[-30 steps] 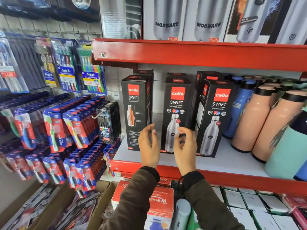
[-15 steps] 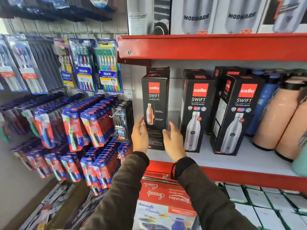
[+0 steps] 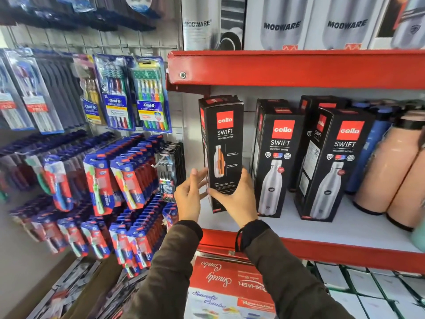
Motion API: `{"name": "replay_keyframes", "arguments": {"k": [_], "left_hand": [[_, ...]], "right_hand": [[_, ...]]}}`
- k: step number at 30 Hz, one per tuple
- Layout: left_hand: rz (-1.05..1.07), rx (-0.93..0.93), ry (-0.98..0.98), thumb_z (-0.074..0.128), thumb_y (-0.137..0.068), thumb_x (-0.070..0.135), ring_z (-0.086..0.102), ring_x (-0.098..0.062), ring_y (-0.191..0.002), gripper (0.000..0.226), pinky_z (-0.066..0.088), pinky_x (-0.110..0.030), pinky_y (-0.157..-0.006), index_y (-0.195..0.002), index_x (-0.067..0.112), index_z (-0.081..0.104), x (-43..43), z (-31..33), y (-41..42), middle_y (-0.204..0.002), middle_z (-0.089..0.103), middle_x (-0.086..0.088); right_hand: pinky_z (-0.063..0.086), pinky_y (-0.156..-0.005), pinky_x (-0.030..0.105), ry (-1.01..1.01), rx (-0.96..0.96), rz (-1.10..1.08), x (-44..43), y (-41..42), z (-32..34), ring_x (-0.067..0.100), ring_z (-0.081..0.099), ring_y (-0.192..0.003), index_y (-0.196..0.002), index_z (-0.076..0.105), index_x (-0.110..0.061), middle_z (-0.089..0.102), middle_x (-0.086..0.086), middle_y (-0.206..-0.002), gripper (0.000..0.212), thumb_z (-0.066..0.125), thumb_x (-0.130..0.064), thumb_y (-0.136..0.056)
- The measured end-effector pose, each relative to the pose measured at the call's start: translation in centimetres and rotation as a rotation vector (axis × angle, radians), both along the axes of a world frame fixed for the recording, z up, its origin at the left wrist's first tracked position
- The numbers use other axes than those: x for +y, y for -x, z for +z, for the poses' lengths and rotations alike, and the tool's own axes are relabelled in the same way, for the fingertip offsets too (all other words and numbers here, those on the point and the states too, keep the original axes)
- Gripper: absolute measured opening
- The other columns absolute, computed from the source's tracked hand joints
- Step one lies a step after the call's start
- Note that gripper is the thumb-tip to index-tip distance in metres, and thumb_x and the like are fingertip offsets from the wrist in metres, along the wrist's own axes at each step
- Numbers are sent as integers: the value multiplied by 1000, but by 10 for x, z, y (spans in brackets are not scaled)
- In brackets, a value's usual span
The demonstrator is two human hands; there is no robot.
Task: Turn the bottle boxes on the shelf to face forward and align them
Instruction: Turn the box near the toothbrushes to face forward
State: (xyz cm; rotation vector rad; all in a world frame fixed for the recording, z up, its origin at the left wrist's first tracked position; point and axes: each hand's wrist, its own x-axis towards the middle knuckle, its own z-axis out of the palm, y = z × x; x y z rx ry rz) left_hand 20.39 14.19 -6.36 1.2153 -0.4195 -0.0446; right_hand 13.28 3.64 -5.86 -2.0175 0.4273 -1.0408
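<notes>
Black Cello Swift bottle boxes stand on the white shelf with red edges. The leftmost box shows an orange bottle and leans slightly, its top toward the left. My left hand touches its lower left side and my right hand wraps its lower right front, both gripping it. The middle box faces forward. The right box is turned a little, showing its left side. More black boxes stand behind them.
Peach bottles and blue bottles stand at the shelf's right. Toothbrush packs hang on the grid wall at the left. A red upper shelf carries Modware boxes. A red carton sits below.
Both hands have moved from the middle box to the leftmost box and closed on its lower part. The box has risen and tilted. The camera has swung left.
</notes>
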Motion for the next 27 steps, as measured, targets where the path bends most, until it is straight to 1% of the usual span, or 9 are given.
{"name": "replay_keyframes", "arguments": {"k": [3, 5, 7, 9, 11, 15, 19, 21, 27], "left_hand": [[53, -21, 22, 49, -101, 45, 76, -16, -97, 45, 62, -33, -78, -106, 11, 78, 1, 3, -1, -104, 80, -1], [77, -54, 35, 52, -101, 37, 76, -17, -95, 36, 61, -29, -77, -108, 11, 76, 1, 4, -5, -104, 79, -4], [115, -101, -2, 52, -102, 30, 71, -13, -106, 30, 59, -31, -90, -119, 14, 71, -1, 2, -16, -116, 75, -3], [106, -137, -121, 48, -103, 29, 62, -11, -122, 31, 48, -37, -110, -126, 19, 67, -4, 1, -31, -128, 69, 1], [-19, -125, -203, 42, -104, 34, 60, -9, -124, 31, 41, -39, -115, -121, 30, 68, -5, 0, -42, -127, 68, 7], [-114, -124, -281, 40, -94, 60, 53, -9, -135, 52, 35, -43, -120, -134, 34, 58, -2, -6, -50, -139, 61, 11], [-104, -129, -299, 40, -90, 67, 55, -15, -133, 55, 40, -53, -115, -134, 37, 55, -2, -12, -53, -138, 62, 8], [-87, -162, -291, 42, -93, 63, 59, -19, -128, 48, 44, -56, -110, -130, 36, 56, -2, -10, -48, -132, 65, 4], [-15, -270, -309, 40, -103, 39, 62, -13, -122, 34, 49, -45, -107, -134, 32, 53, -2, -11, -31, -129, 66, 5]], "right_hand": [[48, -95, 24, -11, -23, -47, 1, -2, 8, 6, 55, -113, -127, 44, -28, 57, -9, -121, 82, 87, -47, -60], [49, -90, 20, -21, -25, -39, 1, -2, 12, 6, 58, -108, -123, 46, -28, 60, -11, -116, 77, 87, -45, -60], [44, -83, 10, -43, -24, 2, 2, 0, 15, 2, 58, -103, -120, 47, -29, 61, -16, -110, 73, 87, -40, -61], [45, -87, 13, -70, -22, 72, 2, 1, 15, 0, 59, -105, -122, 46, -30, 62, -17, -112, 72, 86, -39, -63], [46, -95, 18, -76, -14, 139, 1, 2, 14, 0, 58, -110, -128, 43, -28, 61, -14, -120, 74, 84, -36, -68], [26, -101, -2, -6, 63, 231, -4, 5, 17, -8, 39, -123, -149, 25, -19, 43, -15, -135, 86, 78, -28, -81], [19, -124, 31, 31, 167, 245, -12, 2, 15, 11, 19, -151, -157, 0, -19, 17, -2, -165, 96, 66, -36, -90], [19, -124, 33, 57, 179, 217, -14, 1, 14, 12, 18, -152, -158, 3, -20, 16, -1, -166, 85, 59, -33, -95], [32, -120, 34, 60, 131, 207, -17, 3, 5, 11, 39, -143, -155, 24, -25, 42, -3, -155, 66, 56, -18, -97]]}}
